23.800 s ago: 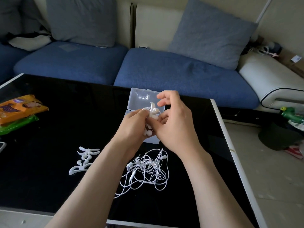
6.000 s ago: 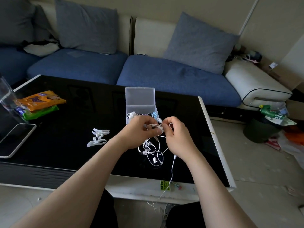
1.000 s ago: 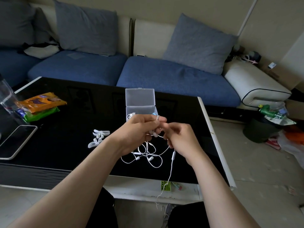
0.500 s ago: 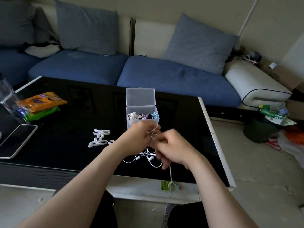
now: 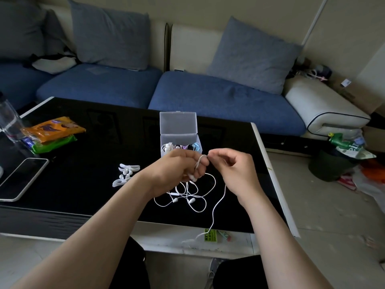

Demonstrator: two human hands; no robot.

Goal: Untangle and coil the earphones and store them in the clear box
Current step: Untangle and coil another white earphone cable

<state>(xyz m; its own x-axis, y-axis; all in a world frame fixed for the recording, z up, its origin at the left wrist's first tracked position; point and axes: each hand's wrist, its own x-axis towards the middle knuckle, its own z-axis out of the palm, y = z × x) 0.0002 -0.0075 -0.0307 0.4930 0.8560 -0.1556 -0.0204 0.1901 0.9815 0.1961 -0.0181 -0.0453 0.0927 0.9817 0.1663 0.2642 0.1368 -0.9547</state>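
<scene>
My left hand (image 5: pixel 180 166) grips white earphones (image 5: pixel 193 197), with turns of the cord wound round its fingers. My right hand (image 5: pixel 235 170) pinches the cord just right of those fingers. The rest of the cord lies in loose loops on the black table (image 5: pixel 83 174) below my hands, and one end trails over the front edge. The clear box (image 5: pixel 179 140) stands just behind my hands with its lid up; coiled white, purple, black and blue earphones lie inside.
White cable winders (image 5: pixel 125 174) lie left of my hands. Snack packets (image 5: pixel 52 133), a phone (image 5: pixel 20 178) and a clear bottle (image 5: pixel 8 122) sit at the table's left. A blue sofa (image 5: pixel 208 94) runs behind; clutter covers the floor at right.
My right hand has risen from below my left hand to its right side, carrying the cord up round the left fingers. The loose loops on the table have shifted slightly.
</scene>
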